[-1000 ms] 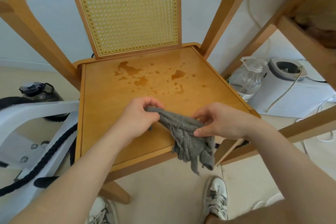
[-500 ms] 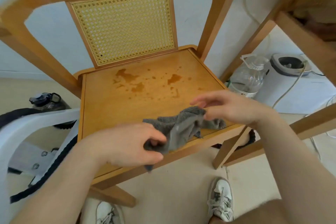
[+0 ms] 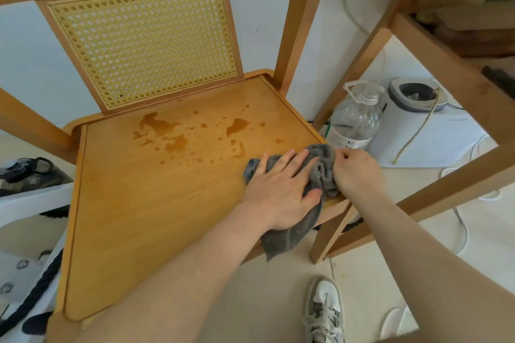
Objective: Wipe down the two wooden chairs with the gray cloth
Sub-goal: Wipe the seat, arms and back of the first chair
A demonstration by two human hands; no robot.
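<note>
While the left hand (image 3: 281, 189) lies flat, pinning the cloth (image 3: 320, 172) at the seat's (image 3: 145, 203) right edge, the right hand (image 3: 355, 172) pinches its bunched end, likely spreading it for wiping.

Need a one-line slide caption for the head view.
Left hand flattens gray cloth at chair seat edge; right hand pinches it.

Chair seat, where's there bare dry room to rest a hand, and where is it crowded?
Free: the front-left of the seat, bordered by its left rim, the front edge and the spill behind. Crowded: the right front corner, where the left hand presses the gray cloth flat and the right hand pinches it. The back half is wet.
</note>
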